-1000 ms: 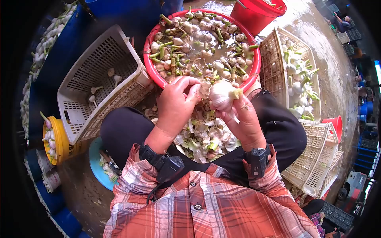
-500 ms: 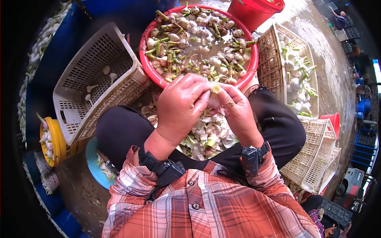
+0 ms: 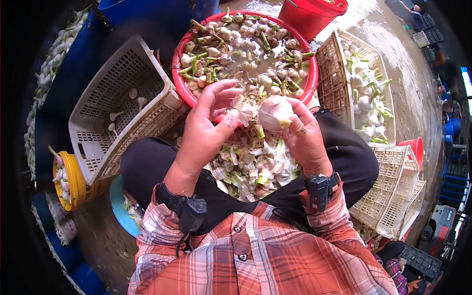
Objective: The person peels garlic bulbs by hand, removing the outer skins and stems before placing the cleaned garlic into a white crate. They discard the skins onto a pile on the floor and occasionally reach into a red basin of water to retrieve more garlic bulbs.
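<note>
My right hand (image 3: 306, 132) grips a whitish garlic bulb (image 3: 273, 114), its pale root end turned toward me. Left of the bulb, my left hand (image 3: 205, 118) is open, the thumb apart from the curved fingers. Loose papery garlic skin (image 3: 244, 109) shows between its fingertips and the bulb, seemingly falling. Below both hands, a heap of garlic peelings (image 3: 255, 169) with cut green stem pieces lies between my legs. Just ahead stands a red basin (image 3: 179, 78) of murky water, full of garlic bulbs with stems.
To the left is a grey plastic crate (image 3: 83, 115) with a few bulbs, beside a yellow bucket (image 3: 73, 172) and a blue basin (image 3: 117, 206). On the right, a crate (image 3: 330, 73) holds stemmed garlic, with more crates (image 3: 381, 191) nearer me. A red bucket (image 3: 312, 19) stands behind.
My hands have moved apart; the left has opened and shifted left. The garlic bulb, mostly hidden before, now shows in my right hand, with loose skin beside it.
</note>
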Motion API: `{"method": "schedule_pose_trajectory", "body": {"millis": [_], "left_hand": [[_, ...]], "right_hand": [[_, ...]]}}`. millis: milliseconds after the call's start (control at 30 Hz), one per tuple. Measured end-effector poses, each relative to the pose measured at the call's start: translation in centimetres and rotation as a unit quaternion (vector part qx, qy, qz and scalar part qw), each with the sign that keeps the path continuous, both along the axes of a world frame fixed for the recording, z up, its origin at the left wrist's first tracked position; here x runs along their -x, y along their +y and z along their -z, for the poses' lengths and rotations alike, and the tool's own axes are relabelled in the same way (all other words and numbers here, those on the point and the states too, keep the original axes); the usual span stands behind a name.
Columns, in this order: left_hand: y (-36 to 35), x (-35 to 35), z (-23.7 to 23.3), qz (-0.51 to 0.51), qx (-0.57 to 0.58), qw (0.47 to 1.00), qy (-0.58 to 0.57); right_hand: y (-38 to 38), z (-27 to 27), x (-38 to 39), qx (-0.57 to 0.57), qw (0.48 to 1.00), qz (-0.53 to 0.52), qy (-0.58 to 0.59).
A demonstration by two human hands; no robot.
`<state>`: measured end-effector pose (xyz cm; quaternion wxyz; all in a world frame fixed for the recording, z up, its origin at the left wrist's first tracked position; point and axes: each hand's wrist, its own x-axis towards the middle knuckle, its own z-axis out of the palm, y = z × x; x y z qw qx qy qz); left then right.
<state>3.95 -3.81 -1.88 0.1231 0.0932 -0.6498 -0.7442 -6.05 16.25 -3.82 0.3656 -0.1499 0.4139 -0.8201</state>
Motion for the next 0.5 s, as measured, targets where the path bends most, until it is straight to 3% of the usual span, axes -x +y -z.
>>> {"method": "schedule_pose_trajectory", "body": {"millis": [100,233,300,400,500], "left_hand": [[1.0,0.3,0.0,-0.001,0.240,0.967,0.091],[1.8,0.4,-0.4,-0.038,0.302,0.950,0.067],[2.2,0.5,-0.4,-0.099,0.465,0.871,0.121],[2.4,0.7,-0.3,-0.102,0.509,0.845,0.130],[2.0,0.8,0.1,-0.101,0.510,0.848,0.100]], "right_hand": [[0.5,0.1,0.1,-0.060,0.998,0.006,0.017],[0.0,-0.8,-0.2,-0.145,0.982,0.017,0.121],[-0.2,-0.8,-0.3,-0.174,0.976,0.035,0.125],[-0.2,-1.0,-0.8,-0.261,0.960,0.028,0.098],[-0.2,-0.7,-1.2,-0.217,0.973,0.015,0.077]]}}
